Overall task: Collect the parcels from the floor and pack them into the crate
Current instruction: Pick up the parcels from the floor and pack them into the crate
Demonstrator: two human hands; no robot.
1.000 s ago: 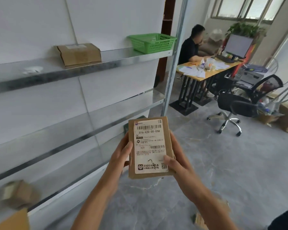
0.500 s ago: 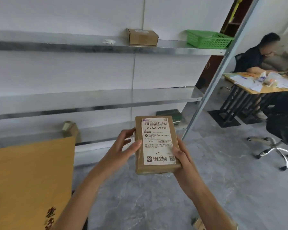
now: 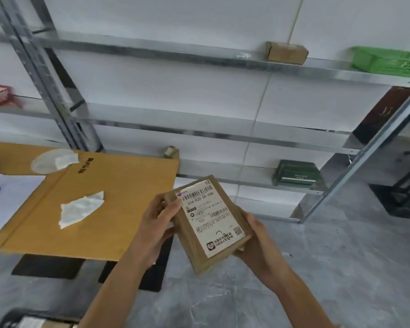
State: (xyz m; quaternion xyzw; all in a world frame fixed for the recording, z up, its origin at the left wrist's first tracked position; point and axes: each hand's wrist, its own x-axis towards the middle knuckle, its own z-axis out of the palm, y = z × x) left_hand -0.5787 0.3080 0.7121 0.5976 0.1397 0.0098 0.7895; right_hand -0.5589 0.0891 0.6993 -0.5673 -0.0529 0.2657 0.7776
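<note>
— Brown parcel [image 3: 208,223]: where is it?
— I see it in mid-air, label up, just beyond the cardboard sheet's [image 3: 118,197] right edge. My left hand [image 3: 155,223] grips its upper left corner; my right hand [image 3: 258,245] clasps its lower right edge.

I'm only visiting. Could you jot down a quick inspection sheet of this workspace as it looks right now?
Surface: flat cardboard top on the left; grey floor below.
Job's things: one labelled parcel, held tilted above the floor.
Clutter: crumpled tissues and a white sheet on the cardboard top.
Grips: left hand and right hand both hold the parcel.
Cables: nothing seen.
Surroundings: metal shelving carrying a small carton, a green basket and a dark green box.
</note>
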